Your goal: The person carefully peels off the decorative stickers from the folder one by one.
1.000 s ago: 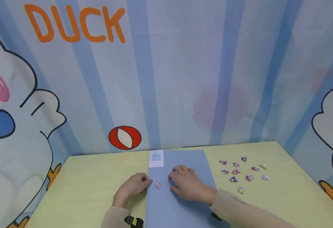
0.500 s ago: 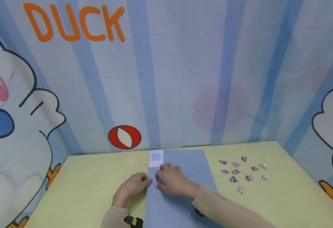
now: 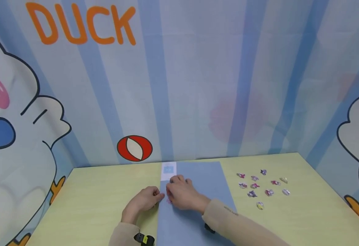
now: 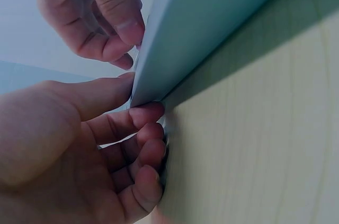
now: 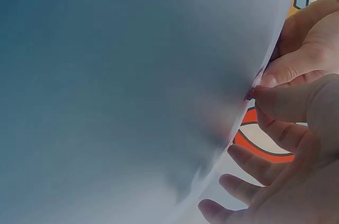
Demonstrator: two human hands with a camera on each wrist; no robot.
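In the head view a long blue board (image 3: 197, 232) lies on the table, with a white label (image 3: 168, 171) at its far left corner. My left hand (image 3: 145, 199) pinches its left edge; the left wrist view shows the thumb above the edge and the curled fingers (image 4: 148, 113) at and below it. Over the board, my right hand (image 3: 183, 194) pinches a small pink sticker (image 3: 168, 201), mostly covered by the fingers. Thumb and index finger meet on that piece (image 5: 250, 95) in the right wrist view, the other fingers spread apart.
Several small shiny stickers (image 3: 269, 192) lie scattered on the pale yellow table (image 3: 102, 191) right of the board. A striped blue cloth backdrop (image 3: 194, 85) rises behind the table's back edge. A black wrist strap (image 3: 147, 240) shows at the left sleeve.
My right hand has moved left across the board to the pink sticker, and its thumb and index finger have closed on it. The left hand has stayed at the board's edge.
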